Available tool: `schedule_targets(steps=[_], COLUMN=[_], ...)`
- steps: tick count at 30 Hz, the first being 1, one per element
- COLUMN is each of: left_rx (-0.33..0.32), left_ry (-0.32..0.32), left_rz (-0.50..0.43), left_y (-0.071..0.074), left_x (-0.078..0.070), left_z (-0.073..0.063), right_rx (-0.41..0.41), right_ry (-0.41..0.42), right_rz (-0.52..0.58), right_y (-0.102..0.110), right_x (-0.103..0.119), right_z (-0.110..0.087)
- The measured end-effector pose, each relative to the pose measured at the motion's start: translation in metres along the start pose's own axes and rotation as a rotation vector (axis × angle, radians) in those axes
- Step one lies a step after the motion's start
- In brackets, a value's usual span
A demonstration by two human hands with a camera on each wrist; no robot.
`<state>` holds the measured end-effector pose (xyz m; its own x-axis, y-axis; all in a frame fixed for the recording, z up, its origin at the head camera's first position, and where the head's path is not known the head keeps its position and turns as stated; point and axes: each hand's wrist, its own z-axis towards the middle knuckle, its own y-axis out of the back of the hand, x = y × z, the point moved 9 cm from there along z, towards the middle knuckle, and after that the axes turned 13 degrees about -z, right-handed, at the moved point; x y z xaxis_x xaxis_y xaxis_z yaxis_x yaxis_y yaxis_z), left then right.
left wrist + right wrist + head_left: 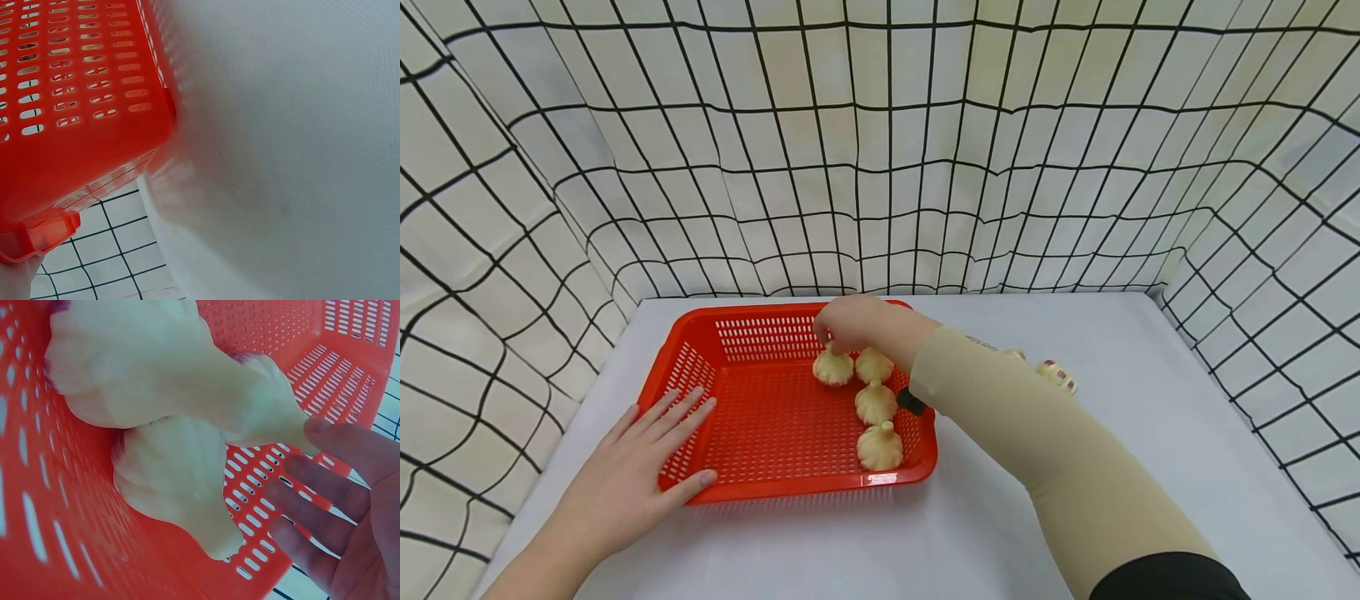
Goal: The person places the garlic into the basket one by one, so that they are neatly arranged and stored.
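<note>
A red plastic basket (pixel 782 417) with slotted walls stands on the white table. My left hand (pixel 632 467) lies on its left rim with the fingers spread and straight. In the left wrist view only a bit of that hand shows beside the basket wall (pixel 81 125). At the back of the basket, my right hand (pixel 861 322) pinches the stem of a garlic bulb (pixel 832 367) between thumb and fingers. Along the basket's right side sit a rear bulb (pixel 874 365), a middle bulb (pixel 876 404) and a front bulb (pixel 880 447). The right wrist view shows the pinched garlic bulb (pixel 265 403) among the others.
More purple-spotted garlic (pixel 1057 376) lies on the table (pixel 1150 400) right of the basket, partly hidden behind my right sleeve (pixel 1037 433). Black netting (pixel 887 167) over white sheeting surrounds the table at the back and sides.
</note>
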<state>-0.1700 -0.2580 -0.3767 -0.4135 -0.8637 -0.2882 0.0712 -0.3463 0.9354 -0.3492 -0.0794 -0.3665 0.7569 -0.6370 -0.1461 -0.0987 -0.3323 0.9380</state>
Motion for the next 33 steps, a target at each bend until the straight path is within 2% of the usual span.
schedule_targets(steps=[15, 22, 33], left_rx=[-0.003, -0.014, -0.008], left_ry=[-0.003, -0.014, -0.012], left_rz=[-0.001, -0.002, -0.001], left_y=[0.001, 0.001, 0.000], left_x=[-0.002, -0.002, -0.003], left_z=[0.001, 0.000, 0.000], right_rx=[-0.010, -0.057, -0.122], right_ry=[0.008, 0.019, 0.027], right_rz=[0.058, 0.132, 0.174], right_y=[0.008, 0.017, 0.021], right_x=[-0.006, -0.013, -0.030], right_z=[-0.008, -0.022, -0.047])
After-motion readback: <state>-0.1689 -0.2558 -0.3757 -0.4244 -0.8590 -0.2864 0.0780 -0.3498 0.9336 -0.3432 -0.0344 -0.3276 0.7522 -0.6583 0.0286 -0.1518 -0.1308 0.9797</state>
